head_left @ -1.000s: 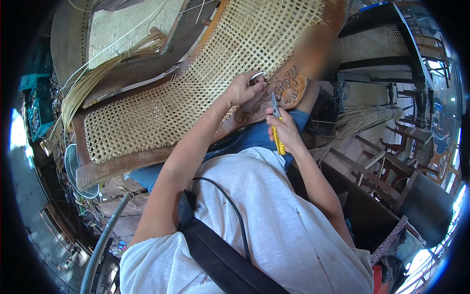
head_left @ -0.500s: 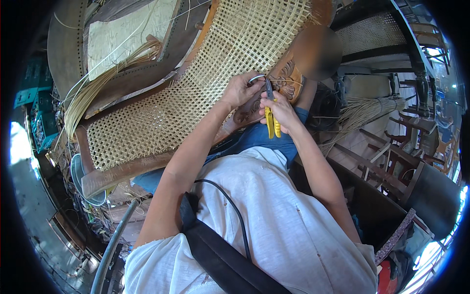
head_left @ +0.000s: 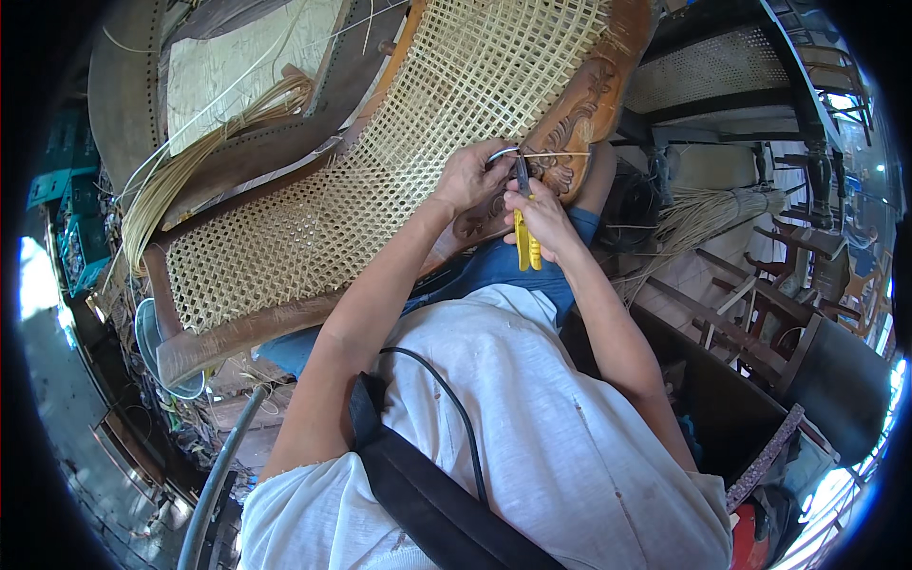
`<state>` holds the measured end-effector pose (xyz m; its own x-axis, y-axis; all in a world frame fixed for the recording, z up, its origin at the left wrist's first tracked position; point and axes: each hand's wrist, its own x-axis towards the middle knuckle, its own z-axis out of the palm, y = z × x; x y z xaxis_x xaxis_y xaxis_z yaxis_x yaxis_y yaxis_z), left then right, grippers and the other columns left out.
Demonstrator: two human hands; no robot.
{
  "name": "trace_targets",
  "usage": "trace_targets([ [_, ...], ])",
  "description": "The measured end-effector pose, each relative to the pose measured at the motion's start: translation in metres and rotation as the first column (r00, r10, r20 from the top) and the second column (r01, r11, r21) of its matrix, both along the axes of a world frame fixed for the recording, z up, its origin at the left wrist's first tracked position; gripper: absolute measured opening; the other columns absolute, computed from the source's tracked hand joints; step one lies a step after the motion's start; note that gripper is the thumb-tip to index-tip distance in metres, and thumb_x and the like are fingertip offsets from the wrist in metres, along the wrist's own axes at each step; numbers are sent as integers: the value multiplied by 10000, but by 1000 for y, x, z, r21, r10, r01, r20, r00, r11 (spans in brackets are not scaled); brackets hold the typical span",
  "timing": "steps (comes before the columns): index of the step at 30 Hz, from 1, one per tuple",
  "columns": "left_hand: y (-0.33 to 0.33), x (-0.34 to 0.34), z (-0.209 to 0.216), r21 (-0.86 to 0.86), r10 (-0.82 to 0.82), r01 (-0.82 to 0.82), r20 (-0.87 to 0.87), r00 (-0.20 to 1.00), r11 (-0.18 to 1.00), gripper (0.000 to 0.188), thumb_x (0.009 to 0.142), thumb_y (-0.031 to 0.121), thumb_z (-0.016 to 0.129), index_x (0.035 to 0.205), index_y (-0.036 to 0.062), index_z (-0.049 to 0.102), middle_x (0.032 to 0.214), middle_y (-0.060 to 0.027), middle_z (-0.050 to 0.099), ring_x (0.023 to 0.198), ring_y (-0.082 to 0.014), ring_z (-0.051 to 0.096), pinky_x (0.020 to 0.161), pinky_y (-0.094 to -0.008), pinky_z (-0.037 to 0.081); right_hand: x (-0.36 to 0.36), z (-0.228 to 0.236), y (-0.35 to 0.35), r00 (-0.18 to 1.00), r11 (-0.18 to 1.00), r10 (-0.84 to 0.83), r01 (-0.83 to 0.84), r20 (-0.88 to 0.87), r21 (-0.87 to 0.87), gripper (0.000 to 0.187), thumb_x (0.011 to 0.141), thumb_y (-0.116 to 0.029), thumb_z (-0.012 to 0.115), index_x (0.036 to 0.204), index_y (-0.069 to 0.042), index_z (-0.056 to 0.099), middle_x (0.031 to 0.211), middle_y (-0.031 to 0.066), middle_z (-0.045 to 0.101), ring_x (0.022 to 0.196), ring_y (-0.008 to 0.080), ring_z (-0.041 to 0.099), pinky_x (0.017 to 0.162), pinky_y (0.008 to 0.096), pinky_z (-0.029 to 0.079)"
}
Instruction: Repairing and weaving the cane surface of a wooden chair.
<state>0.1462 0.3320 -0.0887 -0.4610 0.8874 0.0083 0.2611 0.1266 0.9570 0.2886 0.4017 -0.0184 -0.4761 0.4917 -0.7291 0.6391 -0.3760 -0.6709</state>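
Note:
My right hand [head_left: 541, 217] is wrapped round a pair of pliers [head_left: 526, 228] with yellow handles and dark jaws pointing away from me. Just left of the jaws, my left hand [head_left: 465, 178] is closed, pinching a thin, curved, pale shiny piece [head_left: 502, 152] whose far end meets the jaws. A thin brown strand [head_left: 565, 153] sticks out to the right beyond the pliers' tips. Both hands are over the carved wooden edge of a chair frame [head_left: 581, 100], beside its woven cane panel [head_left: 380, 142]. What the jaws grip is too small to tell.
A bundle of loose cane strands [head_left: 157, 204] hangs over another wooden frame [head_left: 119, 104] at the far left. More strands [head_left: 712, 211] lie at the right, near stacked chair frames [head_left: 760, 275]. A metal pipe [head_left: 223, 470] rises at the lower left, near a pail [head_left: 152, 342].
The pliers and both hands have shifted only slightly. The brown strand now shows clearly to the right of the jaws. The chair frame is nearly in the same place.

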Motion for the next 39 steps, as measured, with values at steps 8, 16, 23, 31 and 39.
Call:
trace_targets([
  [8,-1,1,-7,71,16,-21,62,998,997,205,910,226,654,1062,92,687,860,-145,688,796,-283,683,731,-374,538,-1,8,-12,986,994,-102,106,-131,26,217,995,-196,553,1153,-48,539,764,25,528,531,105,523,424,281,460],
  [16,11,-17,-7,-160,63,13,463,884,987,70,777,82,692,784,13,684,681,-41,651,632,-117,605,593,-288,496,82,41,-19,789,732,586,-613,185,297,352,956,-228,585,1216,2,527,929,184,664,802,306,680,687,404,536],
  [23,16,-19,5,-289,116,-9,358,927,957,73,836,83,680,822,12,691,708,-39,656,640,-100,598,576,-264,482,106,69,-51,594,561,705,-801,387,209,363,937,-212,566,1221,10,520,1192,262,588,1127,442,581,944,506,467],
  [31,-1,-17,-6,-55,59,-35,525,849,998,89,957,141,648,996,62,654,777,16,633,626,-37,534,527,-190,384,124,71,-53,616,493,723,-777,312,391,374,914,-198,571,1237,-10,559,1221,197,501,1184,368,479,988,493,423],
  [39,3,-17,18,-196,102,2,521,847,981,56,919,142,694,915,91,672,696,32,611,535,-11,466,470,-175,338,134,56,-38,619,479,740,-760,263,440,279,851,-211,668,1078,-51,651,1169,165,570,1180,339,508,974,499,418],
])
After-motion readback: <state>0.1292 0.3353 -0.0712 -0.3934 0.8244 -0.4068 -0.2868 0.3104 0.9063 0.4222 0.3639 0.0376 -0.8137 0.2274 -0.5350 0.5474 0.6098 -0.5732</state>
